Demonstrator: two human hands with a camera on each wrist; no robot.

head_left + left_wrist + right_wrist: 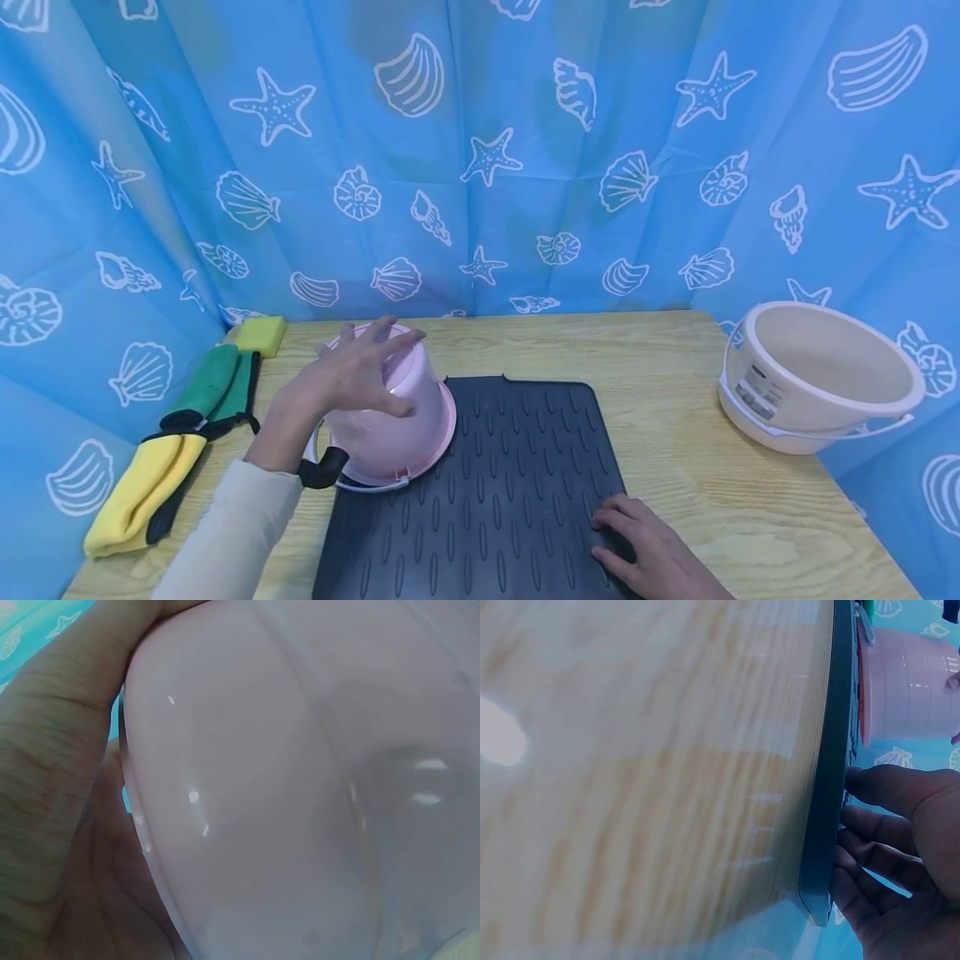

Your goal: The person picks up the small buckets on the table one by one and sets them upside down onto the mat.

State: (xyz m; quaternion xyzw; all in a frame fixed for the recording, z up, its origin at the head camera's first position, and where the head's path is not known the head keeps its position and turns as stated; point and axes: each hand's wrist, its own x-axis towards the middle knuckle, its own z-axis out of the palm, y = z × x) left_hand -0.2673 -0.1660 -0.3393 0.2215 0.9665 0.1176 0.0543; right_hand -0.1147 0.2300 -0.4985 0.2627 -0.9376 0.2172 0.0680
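A pink bucket (405,417) stands upside down on the left part of a black ridged mat (510,483), its rim down and its white handle lying round the rim. My left hand (367,367) spans the upturned base, thumb along the near side and fingers over the far side. In the left wrist view the pink wall (247,780) fills most of the picture, close against the palm. My right hand (645,546) rests its fingertips on the mat's right edge. In the right wrist view its fingers (877,855) are loosely bent and touch the mat surface.
A cream bucket (817,375) with a white handle stands upright at the right. Along the left side lie a yellow cloth (146,492), a green cloth (210,383) and a yellow sponge (261,336). A blue curtain (480,167) with shells hangs behind the wooden table (645,350).
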